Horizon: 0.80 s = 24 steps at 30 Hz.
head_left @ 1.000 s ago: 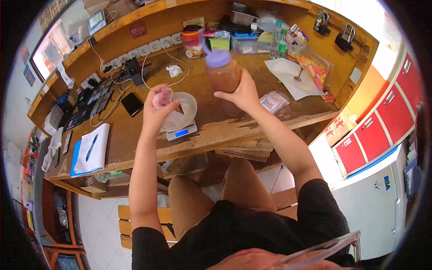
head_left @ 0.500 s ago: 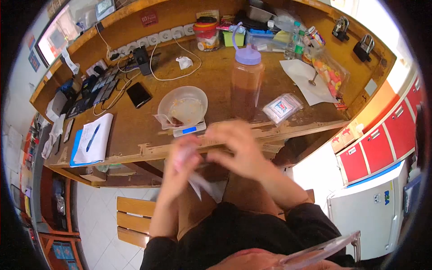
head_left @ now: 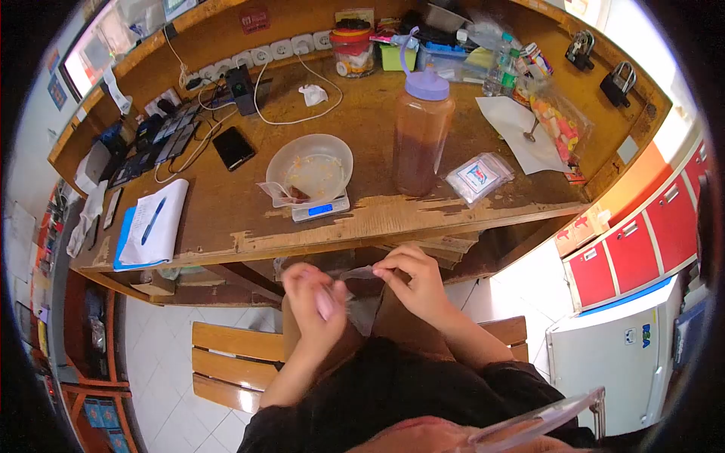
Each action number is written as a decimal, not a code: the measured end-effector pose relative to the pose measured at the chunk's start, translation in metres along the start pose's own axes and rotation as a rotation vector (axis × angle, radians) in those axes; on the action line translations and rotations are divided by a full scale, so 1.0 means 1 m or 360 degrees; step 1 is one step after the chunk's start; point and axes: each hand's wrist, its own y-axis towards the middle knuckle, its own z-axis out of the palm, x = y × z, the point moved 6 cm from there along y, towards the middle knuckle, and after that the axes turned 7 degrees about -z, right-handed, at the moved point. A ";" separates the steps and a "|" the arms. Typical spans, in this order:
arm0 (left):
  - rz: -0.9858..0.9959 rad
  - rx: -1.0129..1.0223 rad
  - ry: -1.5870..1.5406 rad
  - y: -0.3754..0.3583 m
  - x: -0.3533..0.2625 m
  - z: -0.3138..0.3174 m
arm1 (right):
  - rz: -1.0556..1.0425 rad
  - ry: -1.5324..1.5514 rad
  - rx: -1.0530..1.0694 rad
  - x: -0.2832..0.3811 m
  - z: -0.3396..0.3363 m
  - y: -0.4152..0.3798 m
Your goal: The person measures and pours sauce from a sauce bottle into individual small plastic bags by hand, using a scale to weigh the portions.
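Both hands are over my lap, just in front of the desk edge. My left hand (head_left: 312, 302), partly blurred, is closed around a smooth pink object (head_left: 326, 303) whose kind I cannot make out. My right hand (head_left: 417, 283) pinches the end of a clear plastic strip or bag (head_left: 359, 272) between thumb and fingertips. This plastic stretches across toward the left hand. Beyond them a translucent bowl (head_left: 346, 160) with orange-brown bits inside sits on a small digital scale (head_left: 321, 210). A small brown piece lies in clear plastic (head_left: 279, 194) at the bowl's near left side.
On the desk (head_left: 249, 208) stand a large bottle (head_left: 421, 140) with a purple lid and a packet of clear bags (head_left: 479, 179). A notebook (head_left: 160, 226) with a pen, a black phone (head_left: 233, 148) and cables lie left. A bag of colourful pieces (head_left: 560, 130) lies right.
My hands have come down and toward me, away from the scale. The right fingers, blurred and loose before, now pinch the plastic, which stretches between the hands.
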 end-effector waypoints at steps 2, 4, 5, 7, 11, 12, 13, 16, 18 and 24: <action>0.0023 0.0225 -0.0011 -0.003 -0.014 0.008 | -0.0114 -0.0083 -0.0027 0.007 0.003 -0.002; -0.0067 0.0434 -0.0154 -0.014 -0.009 0.022 | 0.0165 0.0252 0.0070 0.004 0.014 -0.009; -0.0070 0.0432 -0.0153 -0.013 -0.010 0.021 | 0.0165 0.0253 0.0074 0.004 0.014 -0.010; -0.0177 0.0447 -0.0197 -0.007 -0.007 0.019 | 0.0304 0.0398 0.0155 -0.002 0.018 -0.014; -0.0136 0.0637 -0.0163 -0.008 -0.003 0.020 | 0.0298 0.0478 0.0188 -0.012 0.024 -0.022; -0.0067 0.0602 -0.0086 -0.006 -0.004 0.020 | 0.0407 0.0570 0.0268 -0.012 0.027 -0.022; 0.0002 0.0567 -0.0009 -0.004 -0.005 0.020 | 0.0517 0.0663 0.0348 -0.012 0.031 -0.023; 0.0190 0.0667 0.0299 -0.006 -0.021 0.020 | -0.0119 -0.0189 0.0448 0.006 0.037 -0.022; 0.0169 0.0606 0.0406 -0.001 -0.015 0.016 | -0.0045 -0.0280 0.0430 0.007 0.031 -0.018; 0.0010 0.0693 0.0448 0.010 -0.018 0.023 | -0.0234 -0.0407 0.0308 0.015 0.022 -0.010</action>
